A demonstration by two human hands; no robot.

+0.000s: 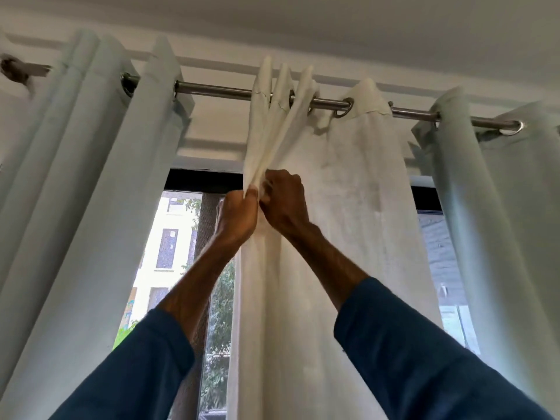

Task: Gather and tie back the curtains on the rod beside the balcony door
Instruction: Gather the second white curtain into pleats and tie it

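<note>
Left hand (239,216) and right hand (285,204) are close together, both pinching the gathered folds of the cream curtain (348,207), which hangs mid steel rod (212,87) under a white ceiling (333,25). A pale blue curtain (75,177) hangs left and another blue curtain (500,207) right. The glass door (169,237) behind shows a building and trees.

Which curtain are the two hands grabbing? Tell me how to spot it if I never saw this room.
Find the silver rod across the top of the window. Three curtains hang from it; go to the middle one. It is the cream curtain, its folds pinched by the left hand and right hand, while both neighbours are pale blue curtains.
</note>
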